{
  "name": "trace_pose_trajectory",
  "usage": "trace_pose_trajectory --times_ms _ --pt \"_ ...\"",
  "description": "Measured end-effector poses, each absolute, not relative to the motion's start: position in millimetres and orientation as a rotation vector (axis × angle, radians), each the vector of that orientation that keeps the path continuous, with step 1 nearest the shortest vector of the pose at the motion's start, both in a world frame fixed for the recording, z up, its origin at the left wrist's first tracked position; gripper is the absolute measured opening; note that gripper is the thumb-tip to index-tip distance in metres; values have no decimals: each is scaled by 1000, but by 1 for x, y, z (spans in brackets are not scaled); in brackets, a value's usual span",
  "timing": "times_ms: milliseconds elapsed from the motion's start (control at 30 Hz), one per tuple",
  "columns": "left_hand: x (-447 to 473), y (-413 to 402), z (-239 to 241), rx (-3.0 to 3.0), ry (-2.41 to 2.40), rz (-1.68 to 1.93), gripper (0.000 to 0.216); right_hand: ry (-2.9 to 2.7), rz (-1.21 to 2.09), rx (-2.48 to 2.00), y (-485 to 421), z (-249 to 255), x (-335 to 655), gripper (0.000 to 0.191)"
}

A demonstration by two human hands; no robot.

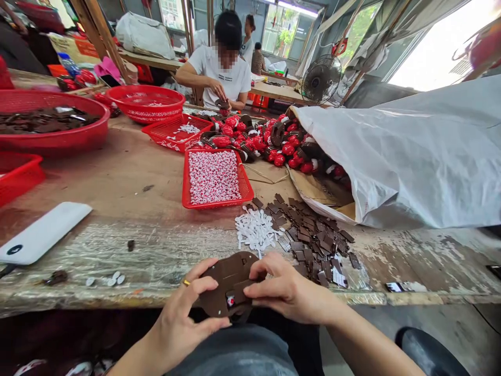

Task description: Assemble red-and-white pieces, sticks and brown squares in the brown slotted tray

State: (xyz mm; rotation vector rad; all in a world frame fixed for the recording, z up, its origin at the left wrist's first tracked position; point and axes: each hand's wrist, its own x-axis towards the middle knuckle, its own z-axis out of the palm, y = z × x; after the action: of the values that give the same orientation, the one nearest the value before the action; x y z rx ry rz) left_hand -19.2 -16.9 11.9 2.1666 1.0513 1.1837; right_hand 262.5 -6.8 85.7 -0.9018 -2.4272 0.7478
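Over my lap, just below the table edge, I hold a brown plastic base [225, 279] of rounded shape. My left hand [182, 305], with a gold-coloured ring, grips its left side between thumb and fingers. A square opening in it shows a small white piece with red marks [230, 301]. My right hand [287, 287] is closed at the right side, its fingers pressing a flat brown rectangular cover [243, 290] against the base beside that opening. Just beyond lie a pile of white spoon-shaped plastic pieces [256, 230] and many loose brown rectangular covers [313, 237].
A red basket [217, 204] holds small red-and-white pieces. Behind it are another red tray [164, 137] and heaped red-and-brown items [254, 138], some spilling from a white sack [407, 156]. A white device [47, 230] lies left. A person [225, 78] works opposite.
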Motion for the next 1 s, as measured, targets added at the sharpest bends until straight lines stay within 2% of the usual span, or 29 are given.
trace_pose_trajectory --times_ms 333,500,600,733,800,900,1000 --pt "-20 -20 4 2122 982 1163 19 -2586 605 -806 0 85 242 18" --pt "-23 -21 5 2190 947 1108 24 -2614 618 -830 -3 87 239 22" --pt "-25 -22 7 2269 895 1082 41 -2543 708 -928 -7 78 242 37" --pt "-23 -24 4 2317 870 1116 43 -1973 1063 -1326 -11 55 238 60" --pt "-20 -25 0 2299 891 1153 42 -1789 1212 -1370 -11 47 230 61" --pt "-17 -25 -6 2323 926 1186 43 -1704 1225 -1373 -9 44 217 61" --pt "-29 -21 -6 2307 952 1210 41 -1734 1286 -1306 -7 45 216 71"
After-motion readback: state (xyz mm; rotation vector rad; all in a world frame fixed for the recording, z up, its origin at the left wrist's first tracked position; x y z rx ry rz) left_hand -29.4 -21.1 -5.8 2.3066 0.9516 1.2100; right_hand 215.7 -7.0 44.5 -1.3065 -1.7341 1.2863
